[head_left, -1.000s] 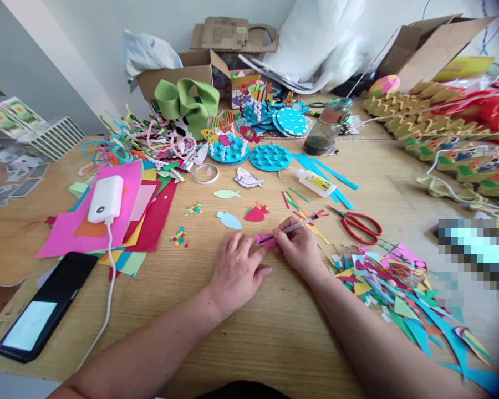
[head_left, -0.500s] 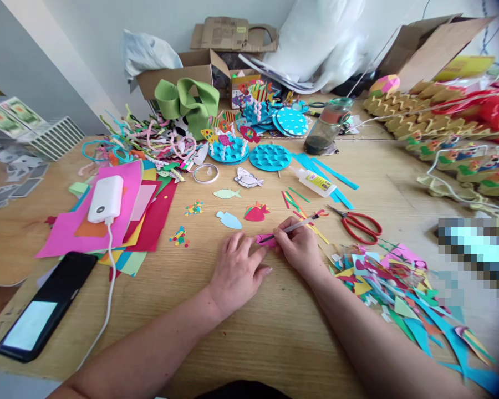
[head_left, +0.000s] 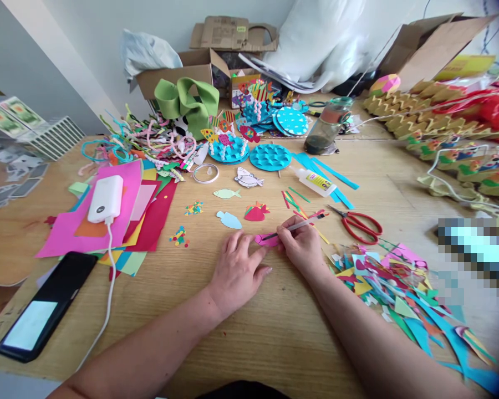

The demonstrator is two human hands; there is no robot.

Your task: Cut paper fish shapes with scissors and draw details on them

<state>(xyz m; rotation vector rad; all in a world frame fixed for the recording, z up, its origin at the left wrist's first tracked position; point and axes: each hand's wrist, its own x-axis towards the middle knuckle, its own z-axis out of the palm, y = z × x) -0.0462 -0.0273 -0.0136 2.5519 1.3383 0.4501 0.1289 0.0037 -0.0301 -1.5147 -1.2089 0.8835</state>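
Observation:
My right hand (head_left: 301, 244) is closed around a slim pen (head_left: 301, 224), its tip down on a small pink paper piece (head_left: 270, 240) that bears a dark curved line at its left end. Flat on the table, with fingers spread, my left hand (head_left: 238, 269) touches the near left edge of that piece. Just beyond lie a red paper fish (head_left: 256, 212), a light blue paper fish (head_left: 229, 220), a pale green paper fish (head_left: 227, 193) and a white fish cut-out (head_left: 248, 178). Part of the pink piece is hidden by my right fingers.
Red-handled scissors (head_left: 361, 226) and a glue bottle (head_left: 316, 183) lie to the right, above a heap of paper scraps (head_left: 399, 288). At left are coloured sheets (head_left: 62, 238), a power bank (head_left: 105, 198) and a phone (head_left: 45, 305). Blue scalloped discs (head_left: 270, 157) and a jar (head_left: 326, 127) stand behind.
My right hand and the pen have shifted slightly to the right and up. A curved line at the left end of the pink piece now shows. My left hand has stayed put.

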